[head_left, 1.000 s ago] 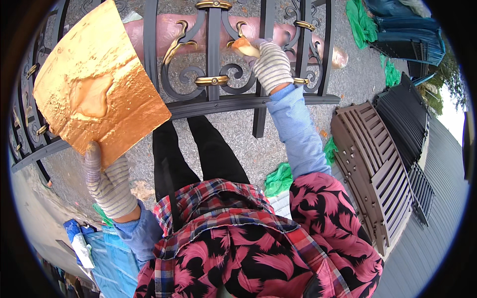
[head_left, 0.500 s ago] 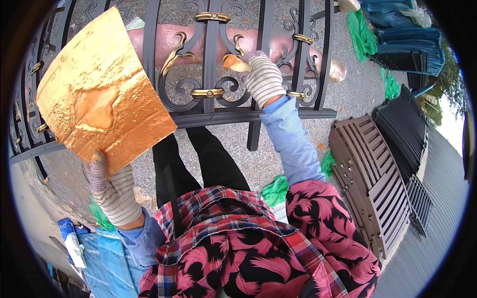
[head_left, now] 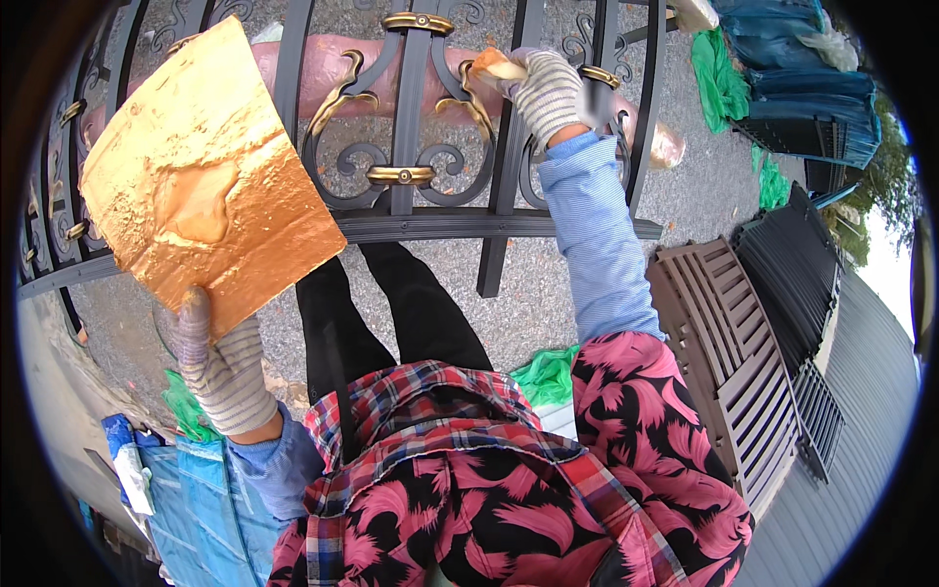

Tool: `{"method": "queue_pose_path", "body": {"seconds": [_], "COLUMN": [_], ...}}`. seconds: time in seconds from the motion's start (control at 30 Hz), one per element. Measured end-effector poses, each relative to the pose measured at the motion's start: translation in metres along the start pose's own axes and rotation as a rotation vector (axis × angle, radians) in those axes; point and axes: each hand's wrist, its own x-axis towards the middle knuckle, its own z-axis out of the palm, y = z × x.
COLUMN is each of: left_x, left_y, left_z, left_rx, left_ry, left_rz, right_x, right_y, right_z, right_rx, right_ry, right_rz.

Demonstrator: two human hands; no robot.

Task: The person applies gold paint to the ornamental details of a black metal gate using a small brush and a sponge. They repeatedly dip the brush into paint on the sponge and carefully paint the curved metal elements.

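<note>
My left hand (head_left: pixel 220 367), in a striped work glove, grips the lower corner of a flat board coated in gold paint (head_left: pixel 205 186) and holds it up at my left. My right hand (head_left: pixel 543 88), also gloved, is closed on a small gold-stained sponge or pad (head_left: pixel 492 66) pressed against a scroll of the black wrought-iron gate (head_left: pixel 411 147). The gate lies across a pinkish support, and its scroll ornaments and collars are gold. My legs in dark trousers stand below the gate's lower bar.
Brown slatted panels (head_left: pixel 729 342) and dark gate sections (head_left: pixel 792 254) lie on the gravel to my right. Green plastic bags (head_left: pixel 719 83) sit at the upper right and by my feet. A blue tarp (head_left: pixel 196 489) lies at the lower left.
My right hand has moved up and slightly right along the gate's scrollwork. The gold board in my left hand has stayed raised, shifting little.
</note>
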Motion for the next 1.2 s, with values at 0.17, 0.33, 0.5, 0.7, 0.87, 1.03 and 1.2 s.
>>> {"method": "queue_pose_path", "body": {"seconds": [0.17, 0.33, 0.5, 0.7, 0.87, 1.03, 1.2], "left_x": [-0.003, -0.006, -0.005, -0.028, -0.046, -0.072, -0.099], "left_y": [-0.011, -0.019, -0.049, -0.058, -0.069, -0.084, -0.101], "left_z": [0.008, 0.011, 0.019, 0.032, 0.038, 0.06, 0.076], "left_rx": [0.008, -0.012, -0.095, -0.118, -0.091, -0.057, 0.026], "left_ry": [0.005, -0.061, -0.112, -0.2, -0.24, -0.328, -0.363], "left_rz": [-0.021, -0.082, -0.141, -0.207, -0.292, -0.373, -0.353], "right_x": [0.011, -0.025, -0.069, -0.13, -0.149, -0.183, -0.233], "right_y": [0.003, 0.008, 0.007, -0.048, -0.062, -0.043, 0.001], "right_z": [0.014, -0.018, -0.029, -0.075, -0.088, -0.106, -0.098], "right_rx": [0.065, 0.182, 0.391, 0.59, 0.23, 0.098, 0.072], "right_ry": [-0.075, 0.051, 0.335, 0.219, 0.225, 0.259, 0.302], "right_rz": [0.095, 0.049, -0.158, -0.381, -0.424, -0.3, -0.225]}}
